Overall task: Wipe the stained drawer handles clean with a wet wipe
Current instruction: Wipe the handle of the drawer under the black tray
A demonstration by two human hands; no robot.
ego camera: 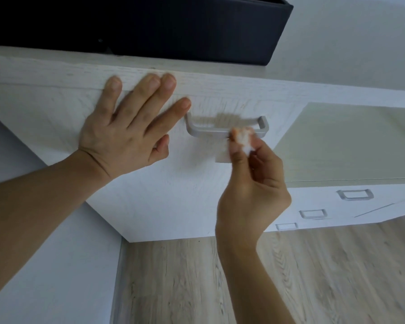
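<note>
Soft, even daylight fills the view, bright and cool, with no glare. Around the handle [225, 127] the shadows are faint: a smeared grey-brown one on the drawer front [150, 183] just behind its bar. The wipe [243, 139] at the handle's right end is motion-blurred. Above the handle, the dark box [150, 26] loses all detail. Wide-angle distortion tilts edges far from the handle.

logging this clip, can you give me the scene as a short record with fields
left hand: left hand flat on the drawer front, fingers spread
right hand: right hand pinching a bunched wet wipe
contact: wipe pressed on the right part of the handle
stain: brownish smear behind the bar
other handles: three lower right, untouched
on top: dark box
</note>
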